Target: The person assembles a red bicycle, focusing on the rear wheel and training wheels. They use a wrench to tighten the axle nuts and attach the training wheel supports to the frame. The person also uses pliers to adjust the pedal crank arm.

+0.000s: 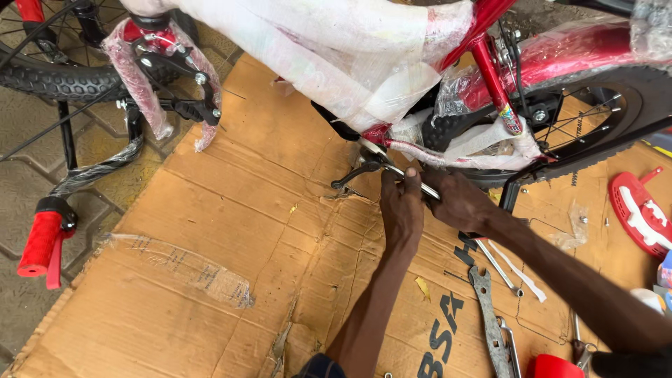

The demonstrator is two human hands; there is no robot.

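We have both hands on the slim silver metal wrench (413, 182) under the red, plastic-wrapped bicycle frame (490, 70) at twelve o'clock: left hand (402, 206) and right hand (458, 203) clamped around it. Wrapping remains on; more spanners (490, 322) lie at five o'clock.

Red handlebar grip (40, 241) at left, flat wrench (490, 325) on cardboard (231, 231), red plastic guard (638, 210) at right.

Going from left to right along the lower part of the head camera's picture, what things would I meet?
Red handlebar grip → strip of clear tape on the cardboard → left hand → right hand → flat grey wrench → red plastic guard.
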